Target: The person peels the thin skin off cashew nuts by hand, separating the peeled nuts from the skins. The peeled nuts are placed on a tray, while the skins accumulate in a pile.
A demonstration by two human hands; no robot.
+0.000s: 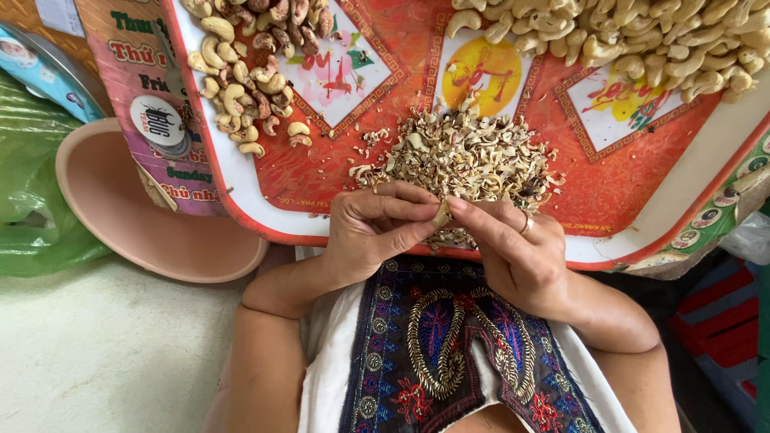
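Fingers (417,215) of both hands are closed in a pinch on one pale cashew kernel (441,213), left hand (370,232) and right hand (513,252) meeting over the near rim of the red tray (241,172); kernel judged light, brittle, likely to split, best held at its two ends; its long axis appears to run near-to-far, though mostly hidden; shell scraps (457,156) just beyond; unpeeled nuts (249,48) far left; peeled nuts (642,36) far right; pink basin (120,208) left.
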